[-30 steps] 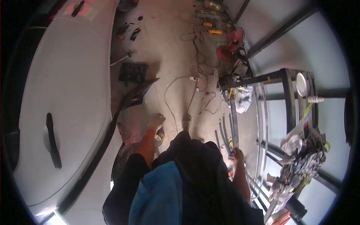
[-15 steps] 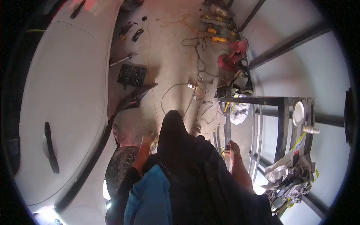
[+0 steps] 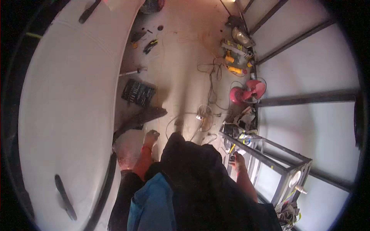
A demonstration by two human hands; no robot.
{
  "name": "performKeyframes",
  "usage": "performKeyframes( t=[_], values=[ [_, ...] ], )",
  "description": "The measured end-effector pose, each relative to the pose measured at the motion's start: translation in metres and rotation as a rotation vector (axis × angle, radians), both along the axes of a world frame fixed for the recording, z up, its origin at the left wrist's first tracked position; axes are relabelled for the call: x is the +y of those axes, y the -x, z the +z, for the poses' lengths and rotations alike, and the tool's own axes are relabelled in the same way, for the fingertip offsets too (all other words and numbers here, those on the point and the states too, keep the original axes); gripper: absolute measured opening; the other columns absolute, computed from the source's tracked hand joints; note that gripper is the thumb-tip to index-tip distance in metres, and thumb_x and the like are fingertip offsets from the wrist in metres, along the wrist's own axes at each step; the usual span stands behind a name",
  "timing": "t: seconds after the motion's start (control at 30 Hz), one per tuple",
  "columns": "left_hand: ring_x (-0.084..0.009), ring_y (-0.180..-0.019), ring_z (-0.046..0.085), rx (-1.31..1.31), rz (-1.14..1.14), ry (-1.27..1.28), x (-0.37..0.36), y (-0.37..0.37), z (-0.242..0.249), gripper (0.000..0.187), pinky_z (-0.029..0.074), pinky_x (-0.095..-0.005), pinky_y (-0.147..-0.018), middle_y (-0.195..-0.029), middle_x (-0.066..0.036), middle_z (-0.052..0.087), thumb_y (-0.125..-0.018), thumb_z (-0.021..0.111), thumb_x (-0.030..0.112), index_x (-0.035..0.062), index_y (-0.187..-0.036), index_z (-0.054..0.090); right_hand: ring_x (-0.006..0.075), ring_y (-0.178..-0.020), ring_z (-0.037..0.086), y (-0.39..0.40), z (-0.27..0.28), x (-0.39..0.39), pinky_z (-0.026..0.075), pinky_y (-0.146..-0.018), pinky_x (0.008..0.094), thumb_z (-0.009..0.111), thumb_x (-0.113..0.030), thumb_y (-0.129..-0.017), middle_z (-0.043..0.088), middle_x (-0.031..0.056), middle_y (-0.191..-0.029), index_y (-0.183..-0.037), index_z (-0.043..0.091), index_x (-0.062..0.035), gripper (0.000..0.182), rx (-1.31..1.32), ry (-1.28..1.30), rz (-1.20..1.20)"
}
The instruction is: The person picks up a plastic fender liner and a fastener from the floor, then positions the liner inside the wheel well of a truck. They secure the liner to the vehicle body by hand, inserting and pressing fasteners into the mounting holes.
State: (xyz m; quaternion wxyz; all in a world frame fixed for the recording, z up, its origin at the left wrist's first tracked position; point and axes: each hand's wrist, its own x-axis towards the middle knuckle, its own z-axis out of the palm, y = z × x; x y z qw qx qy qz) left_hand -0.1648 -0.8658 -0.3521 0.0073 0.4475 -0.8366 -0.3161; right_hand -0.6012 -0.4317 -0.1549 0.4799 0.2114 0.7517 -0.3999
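Observation:
My left hand (image 3: 151, 137) hangs above the floor (image 3: 173, 77), just below a dark curved trim piece (image 3: 144, 118); its fingers are blurred and I cannot make out whether they hold anything. On the right, my right hand (image 3: 237, 159) is beside the dark metal frame (image 3: 266, 158). Its fingers look curled, and what they may hold is too small to tell. Between the hands, dark clothing covers the lower middle, with a blue cloth (image 3: 152, 202) at its left.
A white car body (image 3: 69, 115) fills the left. Nearby lie an open socket set (image 3: 138, 92) and pliers (image 3: 150, 46). Cables (image 3: 211, 86), a pink fan (image 3: 246, 92) and yellow tools (image 3: 236, 70) lie toward the right wall (image 3: 308, 127).
The view has shifted, so the socket set, fan and metal frame sit lower. My left hand is higher in view, nearer the trim piece. My right hand has moved slightly up the picture.

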Motion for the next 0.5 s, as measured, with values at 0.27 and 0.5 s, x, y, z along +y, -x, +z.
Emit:
performKeyframes(
  t=[0.27, 0.5],
  values=[
    [-0.0431, -0.1, 0.066, 0.085, 0.253, -0.244, -0.189, 0.117, 0.137, 0.035, 0.053, -0.0505, -0.087, -0.113, -0.024, 0.068, -0.094, 0.057, 0.037, 0.0056, -0.101, 0.071, 0.027, -0.081, 0.069, 0.056, 0.035, -0.136, 0.059, -0.075, 0.0451, 0.059, -0.043, -0.097, 0.065, 0.0107, -0.101, -0.126, 0.058, -0.0064, 0.047, 0.101, 0.116, 0.075],
    [-0.0439, -0.095, 0.066, -0.338, -0.351, 0.143, -0.189, 0.127, 0.058, 0.029, 0.056, -0.0509, -0.083, -0.105, -0.022, 0.068, -0.092, 0.061, 0.039, 0.0137, -0.097, 0.073, 0.0287, -0.065, 0.063, 0.118, -0.026, -0.187, 0.056, -0.063, 0.0485, 0.058, -0.046, -0.097, 0.06, 0.0066, -0.084, -0.117, 0.058, -0.0156, 0.036, 0.029, 0.053, -0.069]
  ],
)
